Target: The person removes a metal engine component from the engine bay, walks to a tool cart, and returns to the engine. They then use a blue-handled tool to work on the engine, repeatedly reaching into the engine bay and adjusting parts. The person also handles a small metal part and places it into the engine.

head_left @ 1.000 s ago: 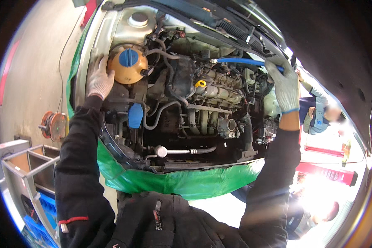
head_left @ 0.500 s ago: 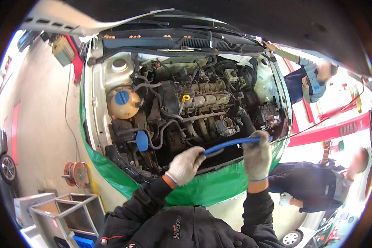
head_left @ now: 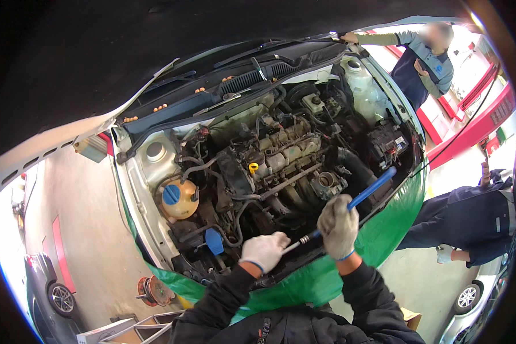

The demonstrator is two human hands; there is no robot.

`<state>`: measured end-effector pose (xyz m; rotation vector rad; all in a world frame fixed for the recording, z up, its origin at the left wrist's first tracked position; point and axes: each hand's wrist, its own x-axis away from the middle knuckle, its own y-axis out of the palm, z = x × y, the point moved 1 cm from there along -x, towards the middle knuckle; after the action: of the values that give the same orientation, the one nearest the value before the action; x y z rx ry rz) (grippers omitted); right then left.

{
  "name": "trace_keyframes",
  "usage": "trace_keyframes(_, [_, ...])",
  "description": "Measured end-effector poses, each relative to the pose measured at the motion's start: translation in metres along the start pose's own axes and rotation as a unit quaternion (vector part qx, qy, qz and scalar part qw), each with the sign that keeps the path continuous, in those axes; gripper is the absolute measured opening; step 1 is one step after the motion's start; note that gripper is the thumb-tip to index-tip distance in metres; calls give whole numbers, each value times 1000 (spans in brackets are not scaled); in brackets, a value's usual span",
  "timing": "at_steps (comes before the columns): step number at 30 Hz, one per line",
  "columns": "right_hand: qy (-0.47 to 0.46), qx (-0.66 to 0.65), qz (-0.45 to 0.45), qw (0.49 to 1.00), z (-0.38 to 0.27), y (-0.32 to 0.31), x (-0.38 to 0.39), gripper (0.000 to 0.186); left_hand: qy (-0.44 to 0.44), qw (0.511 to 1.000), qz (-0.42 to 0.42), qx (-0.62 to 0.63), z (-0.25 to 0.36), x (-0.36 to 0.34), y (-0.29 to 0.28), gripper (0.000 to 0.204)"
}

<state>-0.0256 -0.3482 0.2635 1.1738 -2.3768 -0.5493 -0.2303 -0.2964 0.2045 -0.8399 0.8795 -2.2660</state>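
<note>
A blue hose [head_left: 372, 189] slants over the front of the open engine bay, its free end up to the right. My right hand [head_left: 338, 226], in a pale knitted glove, is closed around its middle. Past that hand the hose runs into a ridged silver fitting and a thin pale end piece [head_left: 292, 247]. My left hand [head_left: 265, 252], gloved too, is closed at this thin end; its fingers hide the tip. Behind both hands lies the engine [head_left: 286, 152], with a yellow dipstick loop [head_left: 253, 168] and a throttle body opening [head_left: 327, 180].
The raised hood [head_left: 97, 57] hangs overhead. A green cover [head_left: 304, 289] drapes the car's front edge. At left sit an orange coolant tank [head_left: 184, 207] and a blue cap [head_left: 214, 241]; at right, the battery [head_left: 387, 140]. Two people [head_left: 424, 63] stand on the right side.
The hose has gone from a bow between my hands to a straight slant, its right end raised. My right hand has shifted along it, and a silver fitting now shows. The view has tilted.
</note>
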Motion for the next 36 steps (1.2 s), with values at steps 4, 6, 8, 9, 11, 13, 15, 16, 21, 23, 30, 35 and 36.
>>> trace_keyframes(4, [-55, 283, -139, 947, -26, 41, -116, 21, -47, 987, 146, -38, -48, -51, -78, 31])
trace_keyframes(6, [-87, 450, -173, 872, -24, 74, -194, 22, 6, 965, 261, 10, -71, -89, -127, 32])
trace_keyframes(8, [-227, 608, -200, 734, -15, 113, -270, 34, 8, 951, 305, -39, -87, -135, -175, 31])
trace_keyframes(9, [-205, 648, -205, 705, -10, 131, -308, 38, 13, 944, 325, -63, -93, -160, -198, 30])
trace_keyframes(11, [-286, 692, -244, 616, 5, 164, -370, 41, 9, 931, 345, -122, -103, -205, -235, 29])
trace_keyframes(13, [-286, 739, -264, 550, 20, 190, -419, 43, -20, 919, 344, -193, -112, -244, -261, 28])
trace_keyframes(15, [-227, 789, -282, 497, 35, 208, -455, 44, -47, 906, 337, -250, -124, -273, -276, 26])
trace_keyframes(16, [-164, 816, -286, 475, 42, 215, -469, 45, -53, 902, 333, -270, -133, -283, -282, 27])
trace_keyframes(21, [-58, 839, -297, 453, 57, 227, -504, 52, -114, 931, 217, -271, -173, -316, -298, 35])
trace_keyframes(23, [-82, 839, -313, 437, 55, 229, -507, 54, -111, 948, 170, -245, -181, -323, -307, 42])
trace_keyframes(30, [-145, 827, -310, 447, 37, 233, -497, 60, -74, 963, 94, -241, -178, -334, -323, 35])
trace_keyframes(35, [-222, 767, -298, 524, 11, 227, -470, 64, 3, 895, 247, -373, -172, -309, -311, 26])
trace_keyframes(36, [-219, 760, -296, 536, 6, 226, -464, 65, -4, 884, 262, -386, -171, -300, -313, 26])
